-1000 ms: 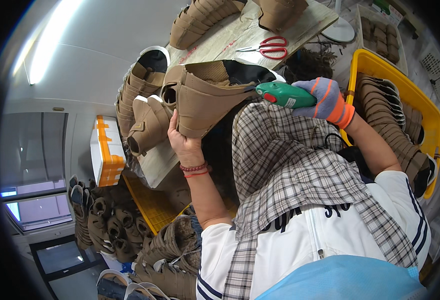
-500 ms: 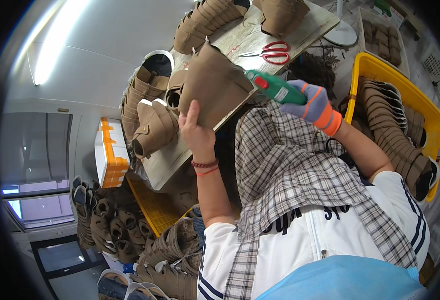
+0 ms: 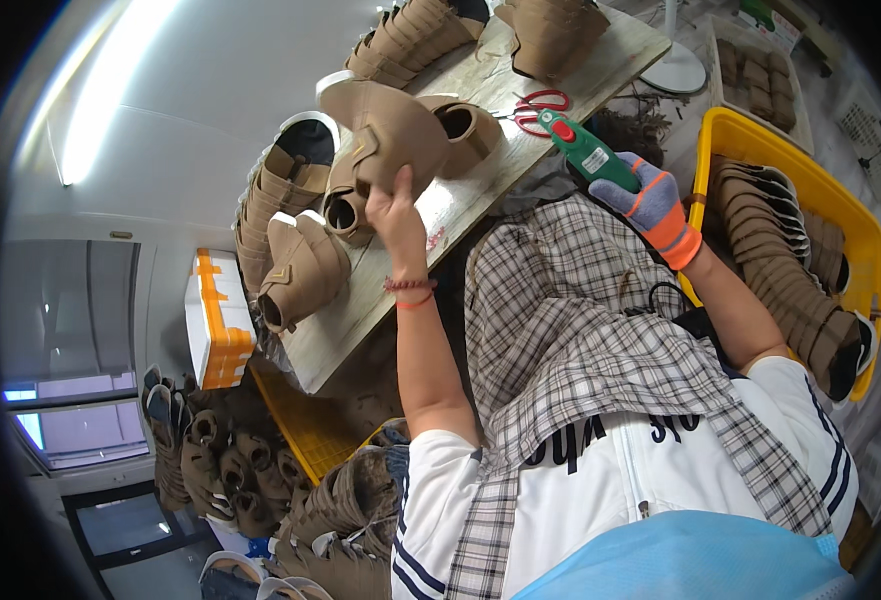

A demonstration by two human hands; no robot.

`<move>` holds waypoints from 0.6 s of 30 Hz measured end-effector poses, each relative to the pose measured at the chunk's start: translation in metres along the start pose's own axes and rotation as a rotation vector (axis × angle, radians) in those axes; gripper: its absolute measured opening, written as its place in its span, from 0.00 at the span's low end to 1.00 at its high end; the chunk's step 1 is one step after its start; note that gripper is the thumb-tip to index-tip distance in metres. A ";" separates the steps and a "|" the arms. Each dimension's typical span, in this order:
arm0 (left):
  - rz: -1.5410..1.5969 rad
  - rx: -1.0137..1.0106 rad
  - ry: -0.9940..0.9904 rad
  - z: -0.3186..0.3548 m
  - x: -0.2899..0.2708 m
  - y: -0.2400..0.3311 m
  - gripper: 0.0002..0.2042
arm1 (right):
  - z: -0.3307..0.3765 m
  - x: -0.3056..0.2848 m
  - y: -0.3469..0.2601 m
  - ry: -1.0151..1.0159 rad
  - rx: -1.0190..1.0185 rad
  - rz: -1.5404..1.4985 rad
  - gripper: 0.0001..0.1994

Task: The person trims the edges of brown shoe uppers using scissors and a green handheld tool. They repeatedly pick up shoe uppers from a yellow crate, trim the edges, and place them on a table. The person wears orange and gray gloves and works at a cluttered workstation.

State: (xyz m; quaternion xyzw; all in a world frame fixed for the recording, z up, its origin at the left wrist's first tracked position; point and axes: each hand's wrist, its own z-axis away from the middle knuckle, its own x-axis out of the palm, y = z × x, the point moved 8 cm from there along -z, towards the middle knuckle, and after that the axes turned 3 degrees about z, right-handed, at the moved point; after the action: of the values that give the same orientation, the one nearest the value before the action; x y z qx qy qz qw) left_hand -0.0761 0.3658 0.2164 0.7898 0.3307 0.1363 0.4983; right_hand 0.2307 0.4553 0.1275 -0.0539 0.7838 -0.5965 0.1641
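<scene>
Since the earlier frame the tan boot point(image 3: 385, 130) has swung up and over, and it now sits above the table's point(image 3: 460, 205) long near edge with its sole side facing the camera. The left hand point(image 3: 392, 200) grips the boot from below. The right hand point(image 3: 650, 200), in a grey and orange glove, is wrapped around a green glue gun point(image 3: 585, 150) at the table's right end, just beside the red scissors point(image 3: 540, 105). More tan boots point(image 3: 300, 265) crowd the table's left end. A yellow crate point(image 3: 840, 215) of boots stands to the right; a window point(image 3: 65, 330) fills the wall at left.
</scene>
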 end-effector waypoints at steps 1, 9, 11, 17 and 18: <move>0.102 0.002 0.047 0.006 -0.009 0.011 0.08 | -0.001 0.008 -0.001 -0.052 0.044 -0.049 0.26; 0.673 -0.073 0.154 0.050 -0.034 0.040 0.12 | 0.007 0.059 -0.064 -0.208 -0.162 0.048 0.30; 0.690 -0.082 0.107 0.053 -0.028 0.036 0.12 | 0.010 0.063 -0.067 -0.270 -0.118 0.057 0.25; 0.275 0.054 0.155 0.067 -0.022 0.031 0.08 | 0.010 0.060 -0.070 -0.265 -0.028 -0.065 0.25; 0.145 0.080 0.119 0.069 -0.020 0.031 0.08 | 0.008 0.058 -0.072 -0.227 -0.055 -0.080 0.27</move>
State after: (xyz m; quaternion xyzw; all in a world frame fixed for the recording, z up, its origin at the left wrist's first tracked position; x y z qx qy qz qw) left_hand -0.0411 0.2957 0.2137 0.8214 0.3069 0.2053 0.4348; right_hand 0.1706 0.4114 0.1832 -0.1568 0.7735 -0.5709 0.2262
